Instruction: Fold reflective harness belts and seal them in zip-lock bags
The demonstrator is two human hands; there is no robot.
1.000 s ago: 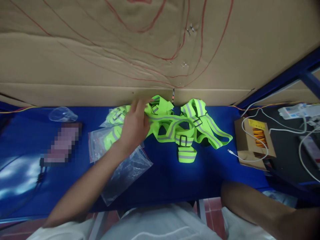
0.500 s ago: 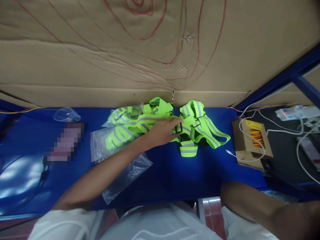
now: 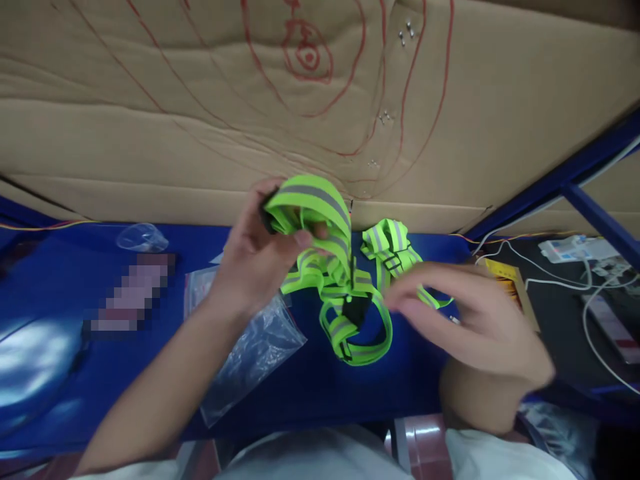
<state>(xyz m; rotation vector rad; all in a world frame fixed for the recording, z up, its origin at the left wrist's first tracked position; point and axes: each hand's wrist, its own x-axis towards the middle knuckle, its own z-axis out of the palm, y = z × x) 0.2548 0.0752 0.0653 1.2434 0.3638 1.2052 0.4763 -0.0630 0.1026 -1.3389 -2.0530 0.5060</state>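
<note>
My left hand (image 3: 255, 253) is closed on a reflective strap harness (image 3: 320, 193), neon green with grey stripes and black buckles, lifted above the blue table. Its looped lower straps hang down to the tabletop in front of me. Just right of those loops is my right hand (image 3: 475, 327), blurred by motion, thumb and forefinger loosely apart, with nothing visible between them. A second green reflective harness (image 3: 393, 243) lies behind my right hand, partly covered by it. Under my left forearm lies a clear plastic bag (image 3: 255, 353).
On the blue table (image 3: 310, 407), a pixelated flat object (image 3: 135, 293) and a clear plastic item (image 3: 143, 237) lie left. An opened cardboard box (image 3: 525, 300) with white cables (image 3: 590, 320) sits right. A cardboard panel (image 3: 200, 147) with red lines stands behind.
My left hand has raised the harness off the table and turned over with it. My right hand has come up from the lower right to beside the hanging straps.
</note>
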